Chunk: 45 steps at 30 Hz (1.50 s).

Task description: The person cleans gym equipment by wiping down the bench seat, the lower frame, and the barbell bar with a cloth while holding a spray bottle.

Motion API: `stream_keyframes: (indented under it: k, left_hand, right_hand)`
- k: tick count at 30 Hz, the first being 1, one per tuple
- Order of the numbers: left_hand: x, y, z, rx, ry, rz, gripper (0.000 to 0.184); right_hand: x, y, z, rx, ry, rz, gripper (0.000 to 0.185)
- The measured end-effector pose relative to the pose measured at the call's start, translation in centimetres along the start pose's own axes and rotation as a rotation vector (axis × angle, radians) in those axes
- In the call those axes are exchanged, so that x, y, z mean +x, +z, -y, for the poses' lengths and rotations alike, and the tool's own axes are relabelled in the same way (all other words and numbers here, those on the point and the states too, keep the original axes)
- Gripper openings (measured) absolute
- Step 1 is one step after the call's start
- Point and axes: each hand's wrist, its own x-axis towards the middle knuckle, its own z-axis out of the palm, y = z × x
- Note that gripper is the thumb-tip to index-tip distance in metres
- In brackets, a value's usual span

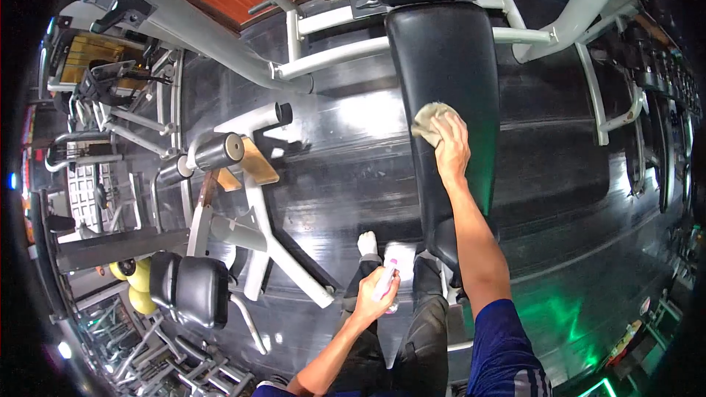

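My right hand [451, 148] is closed over a beige cloth [429, 119] and presses it on the long black padded bench [441, 51]. The cloth is bunched under the fingers, near the left side of the pad. Low in front of my legs, my left hand [373, 298] is wrapped around a white and pink bottle [384, 281], held tilted. The fingers hide part of the bottle, so its full shape does not show.
Left of the bench stands a grey-framed machine [254, 228] with black rollers and a black seat [191, 290]. White frame tubes [338, 57] flank the bench head. A dumbbell rack [658, 73] is at the far right. Yellow balls [138, 279] lie at lower left.
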Motion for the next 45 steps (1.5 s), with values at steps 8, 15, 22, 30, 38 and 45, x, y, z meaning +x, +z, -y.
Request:
stream_keyframes:
  k: [8, 15, 22, 30, 38, 45]
  left_hand:
    - [-0.3, -3.7, 0.2, 0.097, 0.162, -0.022, 0.012]
    - [-1.5, -4.4, 0.8, 0.078, 0.164, -0.024, 0.011]
    - [-2.4, -4.6, 0.8, 0.012, 0.082, -0.037, 0.011]
    - [-2.4, -4.9, 0.0, 0.013, 0.162, -0.086, 0.009]
    - [-4.0, -5.1, 2.1, -0.058, 0.022, -0.106, 0.01]
    - [-4.3, -4.4, 3.0, -0.026, 0.02, -0.138, 0.009]
  right_hand:
    - [-14.0, -1.1, -3.4, -0.011, 0.127, 0.238, 0.048]
    - [-7.8, -3.8, 0.1, 0.191, 0.554, 0.258, 0.03]
    - [2.0, -2.3, 5.1, 0.068, -0.048, -0.024, 0.047]
    - [-10.9, -0.9, 1.7, -0.15, 0.005, 0.28, 0.038]
    - [-7.9, -1.4, 1.9, 0.315, 0.327, 0.55, 0.036]
    - [6.2, 1.5, 6.7, -0.459, -0.643, 0.309, 0.036]
